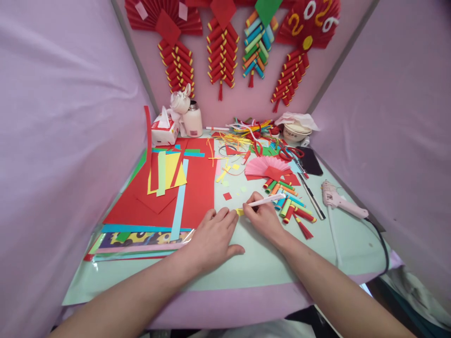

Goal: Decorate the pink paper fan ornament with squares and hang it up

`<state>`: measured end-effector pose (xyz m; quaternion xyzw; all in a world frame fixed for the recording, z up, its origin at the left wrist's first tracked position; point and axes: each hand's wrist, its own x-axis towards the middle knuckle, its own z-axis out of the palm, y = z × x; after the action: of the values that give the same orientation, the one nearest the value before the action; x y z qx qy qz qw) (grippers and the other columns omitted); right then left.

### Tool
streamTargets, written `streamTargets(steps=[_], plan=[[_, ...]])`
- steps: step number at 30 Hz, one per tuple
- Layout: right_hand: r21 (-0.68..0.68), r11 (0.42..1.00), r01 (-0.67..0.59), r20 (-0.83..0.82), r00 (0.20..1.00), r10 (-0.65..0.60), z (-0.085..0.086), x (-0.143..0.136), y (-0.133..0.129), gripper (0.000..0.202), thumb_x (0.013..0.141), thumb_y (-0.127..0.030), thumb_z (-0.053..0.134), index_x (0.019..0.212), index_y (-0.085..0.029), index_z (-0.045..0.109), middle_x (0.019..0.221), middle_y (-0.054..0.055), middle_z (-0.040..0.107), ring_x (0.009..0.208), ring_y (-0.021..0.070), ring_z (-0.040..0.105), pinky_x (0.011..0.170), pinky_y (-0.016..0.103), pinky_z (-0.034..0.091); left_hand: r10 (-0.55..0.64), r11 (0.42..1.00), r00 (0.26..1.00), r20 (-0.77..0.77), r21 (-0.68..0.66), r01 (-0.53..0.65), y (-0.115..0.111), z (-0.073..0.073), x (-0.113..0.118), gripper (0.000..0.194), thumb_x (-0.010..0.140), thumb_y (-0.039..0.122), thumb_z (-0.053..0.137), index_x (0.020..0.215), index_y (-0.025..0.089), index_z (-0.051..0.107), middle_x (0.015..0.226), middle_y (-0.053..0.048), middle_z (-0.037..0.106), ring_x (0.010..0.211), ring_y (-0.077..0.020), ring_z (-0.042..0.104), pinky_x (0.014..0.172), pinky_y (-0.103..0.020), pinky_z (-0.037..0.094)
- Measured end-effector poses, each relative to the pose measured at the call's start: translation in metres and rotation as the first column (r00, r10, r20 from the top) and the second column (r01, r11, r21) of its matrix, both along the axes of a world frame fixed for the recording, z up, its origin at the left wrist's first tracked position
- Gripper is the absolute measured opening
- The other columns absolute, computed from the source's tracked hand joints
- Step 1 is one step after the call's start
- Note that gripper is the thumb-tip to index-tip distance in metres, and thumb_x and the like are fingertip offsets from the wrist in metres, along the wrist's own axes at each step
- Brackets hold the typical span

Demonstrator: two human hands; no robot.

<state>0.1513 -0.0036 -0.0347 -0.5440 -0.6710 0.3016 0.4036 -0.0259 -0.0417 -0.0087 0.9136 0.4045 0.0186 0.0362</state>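
Note:
My right hand (262, 218) is closed around a white pen (269, 200), whose upper end points to the right. The pen's tip is hidden by my fingers, close to a small yellow paper piece (240, 212) on the table. My left hand (215, 239) lies flat with its fingertips at the left edge of that yellow piece and its thumb stretched out. Just right of my right hand lies a paper firecracker string (287, 202) of coloured rolls, with a pink paper fan (267, 165) above it and a red tassel (304, 230) below.
Red paper sheets (197, 188) and coloured strips cover the left side. At the right lie a glue gun (343, 201), a dark phone (310, 161) and red-handled scissors (291, 152). A tissue box (164, 131), a white bottle (193, 121) and a bowl (296, 131) stand behind.

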Motion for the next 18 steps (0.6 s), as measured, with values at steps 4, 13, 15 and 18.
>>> streamTargets(steps=[4,13,15,18], plan=[[0.003,1.0,-0.015,0.0,1.0,0.015,-0.0012,0.0002,0.0003,0.016,0.079,-0.025,0.052,0.066,-0.022,0.044,0.057,-0.005,0.046,0.055,0.0131,0.045,0.054,0.026,0.034,0.0,1.0,1.0,0.015,-0.007,0.0,0.0002,0.0003,-0.0007,0.065,0.088,0.06,0.045,0.133,0.013,0.045,0.129,-0.011,0.054,0.12,-0.028,0.041,0.095,-0.042,0.031],[0.08,0.997,0.02,-0.048,0.999,-0.017,-0.001,0.0017,-0.0011,0.017,0.08,-0.025,0.053,0.065,-0.022,0.043,0.058,-0.005,0.044,0.055,0.0127,0.044,0.054,0.026,0.035,-0.011,1.0,1.0,-0.002,-0.013,0.011,-0.0001,-0.0021,-0.0024,0.068,0.088,0.063,0.042,0.135,0.014,0.044,0.134,-0.013,0.051,0.124,-0.0303,0.038,0.098,-0.045,0.031],[0.078,0.997,0.009,-0.062,0.998,-0.004,-0.0009,0.0015,-0.0014,0.017,0.08,-0.025,0.053,0.066,-0.022,0.043,0.058,-0.005,0.044,0.055,0.0125,0.044,0.054,0.026,0.035,-0.006,1.0,1.0,-0.007,-0.01,0.006,-0.0004,-0.0029,-0.0021,0.069,0.087,0.064,0.042,0.135,0.014,0.044,0.135,-0.013,0.051,0.125,-0.0305,0.039,0.098,-0.045,0.03],[0.038,0.999,-0.021,-0.069,0.997,0.023,-0.0012,0.0011,-0.0009,0.016,0.08,-0.025,0.052,0.066,-0.022,0.044,0.057,-0.006,0.043,0.053,0.0121,0.042,0.053,0.026,0.034,0.003,1.0,1.0,-0.019,-0.013,-0.003,-0.001,-0.0027,-0.0016,0.07,0.086,0.065,0.044,0.136,0.015,0.043,0.136,-0.013,0.051,0.125,-0.0305,0.039,0.099,-0.045,0.03]])
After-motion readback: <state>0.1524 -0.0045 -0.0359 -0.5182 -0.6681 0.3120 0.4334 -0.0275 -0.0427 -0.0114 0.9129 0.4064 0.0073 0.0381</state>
